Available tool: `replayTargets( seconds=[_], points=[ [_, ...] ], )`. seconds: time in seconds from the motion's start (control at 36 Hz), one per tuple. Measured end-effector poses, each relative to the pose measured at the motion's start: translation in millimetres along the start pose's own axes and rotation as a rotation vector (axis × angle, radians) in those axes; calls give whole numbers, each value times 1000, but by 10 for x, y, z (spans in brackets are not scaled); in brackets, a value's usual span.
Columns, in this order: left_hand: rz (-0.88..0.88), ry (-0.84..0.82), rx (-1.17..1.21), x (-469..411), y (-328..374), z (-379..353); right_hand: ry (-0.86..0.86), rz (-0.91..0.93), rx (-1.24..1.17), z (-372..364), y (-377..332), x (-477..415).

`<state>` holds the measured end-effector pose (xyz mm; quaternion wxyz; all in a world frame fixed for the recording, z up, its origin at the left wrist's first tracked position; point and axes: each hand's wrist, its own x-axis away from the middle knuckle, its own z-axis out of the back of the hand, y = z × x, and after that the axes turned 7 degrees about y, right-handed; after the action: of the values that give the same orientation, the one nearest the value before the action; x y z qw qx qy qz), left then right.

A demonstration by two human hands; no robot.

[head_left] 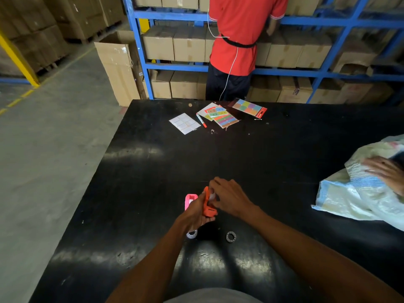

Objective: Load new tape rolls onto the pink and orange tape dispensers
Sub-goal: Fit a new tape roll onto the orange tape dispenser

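Observation:
My left hand (196,212) grips the orange tape dispenser (208,206) above the black table (153,171). My right hand (229,196) pinches a whitish tape roll (212,196) against the dispenser's upper part. The pink tape dispenser (189,200) lies on the table just left of my left hand, partly hidden by it. A clear tape roll (192,234) rests on the table below my left wrist. A small grey ring-shaped core (230,236) lies to its right.
Sticker sheets (184,123), a red marker (201,120) and coloured label packs (249,107) lie at the table's far side. A person in a red shirt (238,36) stands at blue shelving with cartons. Another person's hand (387,171) rests on a woven sack (358,193) at right.

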<state>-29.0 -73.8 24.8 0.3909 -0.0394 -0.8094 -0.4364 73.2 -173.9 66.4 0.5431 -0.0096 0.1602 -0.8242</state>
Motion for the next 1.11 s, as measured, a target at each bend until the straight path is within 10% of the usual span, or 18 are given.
replayTargets(
  seconds=[1.11],
  points=[
    [-51,214,199,-178,59,89,113,207,84,83,-238,95]
  ],
)
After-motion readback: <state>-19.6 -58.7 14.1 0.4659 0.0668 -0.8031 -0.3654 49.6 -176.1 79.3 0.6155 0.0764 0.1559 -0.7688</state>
